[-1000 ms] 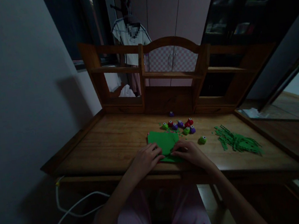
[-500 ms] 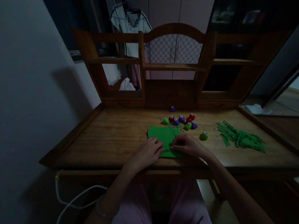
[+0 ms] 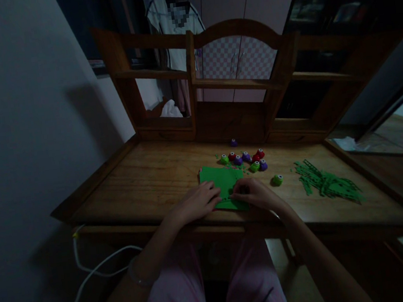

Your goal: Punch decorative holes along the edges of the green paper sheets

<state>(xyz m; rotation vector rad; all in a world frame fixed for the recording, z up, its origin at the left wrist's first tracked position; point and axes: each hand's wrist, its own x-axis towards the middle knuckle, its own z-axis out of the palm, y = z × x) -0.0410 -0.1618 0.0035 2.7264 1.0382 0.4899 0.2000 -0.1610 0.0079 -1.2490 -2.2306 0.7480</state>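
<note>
A stack of green paper (image 3: pixel 222 175) lies near the front edge of the wooden desk, with a narrow strip showing dark holes across its lower part. My left hand (image 3: pixel 200 201) rests on the left side of the paper, fingers stretched out flat. On the right side, my right hand (image 3: pixel 253 193) has thumb and fingertips pinched together at the paper, close to the strip's end. Whatever sits between those fingertips is too dark and small to make out. Just beyond the paper are small green, red and purple pieces with white-ringed tops, among them a purple one (image 3: pixel 238 160).
A heap of green paper strips with punched holes (image 3: pixel 328 179) lies on the right of the desk (image 3: pixel 127 179). One green white-topped piece (image 3: pixel 277 180) stands between heap and hand. Tiny green scraps lie around the coloured pieces. A wooden shelf (image 3: pixel 230 83) rises at the back.
The camera view has shifted slightly, so the shelf and desk appear a little higher. Both hands keep nearly the same places on the green paper.
</note>
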